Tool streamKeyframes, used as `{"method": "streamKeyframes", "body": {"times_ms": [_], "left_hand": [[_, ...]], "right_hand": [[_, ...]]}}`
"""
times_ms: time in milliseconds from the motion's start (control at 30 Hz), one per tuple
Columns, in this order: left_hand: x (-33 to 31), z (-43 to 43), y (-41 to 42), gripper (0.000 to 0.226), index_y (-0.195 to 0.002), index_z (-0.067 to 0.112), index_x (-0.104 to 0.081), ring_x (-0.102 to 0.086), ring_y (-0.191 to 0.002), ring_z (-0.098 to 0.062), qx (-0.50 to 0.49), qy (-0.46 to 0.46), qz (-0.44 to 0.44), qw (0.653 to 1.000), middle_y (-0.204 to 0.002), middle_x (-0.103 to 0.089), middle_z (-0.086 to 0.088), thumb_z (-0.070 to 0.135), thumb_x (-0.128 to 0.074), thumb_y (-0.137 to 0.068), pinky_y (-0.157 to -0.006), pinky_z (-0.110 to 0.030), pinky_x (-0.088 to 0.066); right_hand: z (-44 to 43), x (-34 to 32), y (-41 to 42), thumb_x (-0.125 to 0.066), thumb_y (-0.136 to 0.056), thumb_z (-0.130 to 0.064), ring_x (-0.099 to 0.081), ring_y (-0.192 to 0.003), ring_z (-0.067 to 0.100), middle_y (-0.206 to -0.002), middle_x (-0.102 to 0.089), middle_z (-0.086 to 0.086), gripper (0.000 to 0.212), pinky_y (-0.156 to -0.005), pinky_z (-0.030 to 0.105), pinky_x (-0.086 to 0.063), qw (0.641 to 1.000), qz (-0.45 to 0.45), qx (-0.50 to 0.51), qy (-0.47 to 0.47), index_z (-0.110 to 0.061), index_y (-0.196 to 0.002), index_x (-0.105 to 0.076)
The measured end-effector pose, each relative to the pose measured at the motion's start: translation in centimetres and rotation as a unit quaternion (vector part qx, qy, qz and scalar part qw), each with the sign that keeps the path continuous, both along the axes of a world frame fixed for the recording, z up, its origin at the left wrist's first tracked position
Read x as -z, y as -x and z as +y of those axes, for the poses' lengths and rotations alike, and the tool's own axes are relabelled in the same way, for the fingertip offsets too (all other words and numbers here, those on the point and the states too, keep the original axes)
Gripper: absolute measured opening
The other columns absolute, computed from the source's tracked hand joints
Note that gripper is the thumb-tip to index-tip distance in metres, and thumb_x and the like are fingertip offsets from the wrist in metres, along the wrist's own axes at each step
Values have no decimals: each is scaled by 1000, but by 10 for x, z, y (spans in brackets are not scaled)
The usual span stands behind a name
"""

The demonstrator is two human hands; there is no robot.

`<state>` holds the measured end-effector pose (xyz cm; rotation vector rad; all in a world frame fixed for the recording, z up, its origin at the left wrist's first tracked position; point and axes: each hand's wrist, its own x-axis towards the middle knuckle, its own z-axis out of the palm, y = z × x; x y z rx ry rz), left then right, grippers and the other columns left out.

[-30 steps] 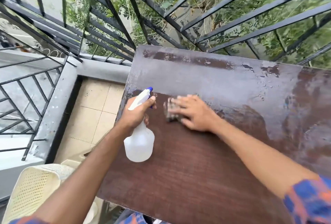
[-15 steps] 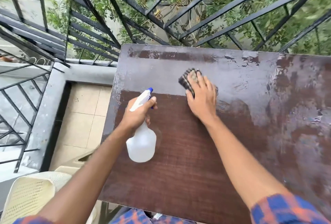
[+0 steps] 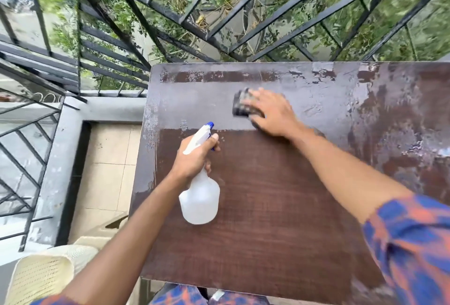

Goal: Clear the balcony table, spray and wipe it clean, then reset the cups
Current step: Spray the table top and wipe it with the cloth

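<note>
The brown wooden balcony table (image 3: 267,231) fills the middle of the view; its far half shines wet and grey, its near half is dark and dull. My left hand (image 3: 194,156) grips the neck of a white spray bottle (image 3: 201,197) with a blue nozzle, held just above the table's left part. My right hand (image 3: 270,112) lies flat on a dark folded cloth (image 3: 239,104), pressing it onto the wet far part of the table. No cups are in view.
A black metal railing (image 3: 219,24) runs along the table's far edge and the left side, with greenery beyond. A cream plastic chair (image 3: 41,278) stands at the bottom left on the beige tiled floor (image 3: 109,170). A grey ledge borders the floor.
My right hand slid the cloth from near the spray bottle away across the wet far half of the table. My left hand has kept the bottle in about the same place.
</note>
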<state>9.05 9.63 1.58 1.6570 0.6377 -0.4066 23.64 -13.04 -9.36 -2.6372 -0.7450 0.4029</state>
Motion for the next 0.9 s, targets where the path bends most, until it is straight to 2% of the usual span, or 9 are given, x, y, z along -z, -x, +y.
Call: {"method": "streamKeyframes", "body": {"times_ms": [67, 167, 267, 367, 600, 667, 767, 833, 900], "left_hand": [[-1, -1, 1, 25, -85, 12, -67, -40, -38, -22, 5, -3, -8, 1000, -81, -70, -2, 32, -63, -100, -56, -38, -43], [0, -2, 4, 27, -83, 13, -67, -40, -39, -23, 17, -1, -15, 1000, -83, -70, -4, 37, -65, -97, -57, -40, -44], [2, -7, 9, 31, -82, 11, -66, -41, -40, -23, 28, 2, -11, 1000, -84, -69, -7, 40, -65, -93, -57, -40, -43], [6, -17, 14, 26, -82, 10, -66, -41, -39, -20, 53, 4, -12, 999, -84, -68, -8, 31, -64, -98, -55, -37, -43], [6, -35, 24, 27, -83, 7, -62, -41, -38, -21, 110, 9, -6, 994, -85, -68, -8, 28, -61, -101, -54, -36, -42], [5, -37, 25, 29, -85, 4, -61, -41, -39, -22, 112, 8, -6, 994, -84, -68, -7, 28, -61, -101, -55, -37, -42], [-1, -34, 31, 27, -83, 6, -61, -41, -39, -22, 116, 13, -8, 993, -84, -67, -6, 28, -60, -101, -56, -38, -42], [-6, -30, 35, 26, -81, 10, -61, -41, -39, -21, 114, 10, -13, 993, -85, -67, -5, 27, -60, -101, -56, -37, -42], [-9, -23, 38, 28, -84, 6, -62, -41, -38, -21, 103, 0, -15, 995, -84, -68, -3, 29, -60, -101, -56, -36, -43]], "right_hand": [[1, -15, -58, -57, -95, -41, -30, -149, 32, -161, -37, 5, 56, -119, 62, -26, 995, 12, 97, 12, -35, -149, -44], [-11, -27, -93, -54, -98, -36, -37, -140, 35, -152, -43, 11, 54, -117, 53, -28, 967, 21, 254, 12, -25, -149, -42], [-24, -26, -66, -52, -99, -38, -32, -147, 33, -161, -35, 9, 57, -121, 49, -24, 949, 22, 313, 4, -28, -153, -36], [-39, -14, 10, -53, -98, -41, -25, -152, 31, -167, -26, 6, 61, -123, 49, -19, 933, -5, 359, -2, -33, -156, -34], [-45, 2, 277, -57, -95, -38, -38, -146, 34, -162, -38, 6, 55, -116, 50, -32, 936, -51, 348, 19, -30, -149, -51], [-46, 3, 312, -60, -93, -38, -40, -145, 32, -161, -39, 4, 54, -115, 50, -33, 947, -45, 317, 21, -30, -146, -54], [-53, 0, 293, -61, -86, -38, -44, -143, 27, -158, -45, 1, 57, -113, 47, -35, 950, -47, 309, 11, -32, -142, -58], [-55, -3, 244, -57, -83, -40, -44, -143, 27, -156, -47, 1, 59, -113, 46, -34, 949, -51, 311, 10, -32, -141, -57], [-57, -6, 177, -54, -84, -42, -41, -144, 29, -157, -46, 2, 60, -115, 47, -32, 947, -38, 317, 25, -33, -143, -55]]}}
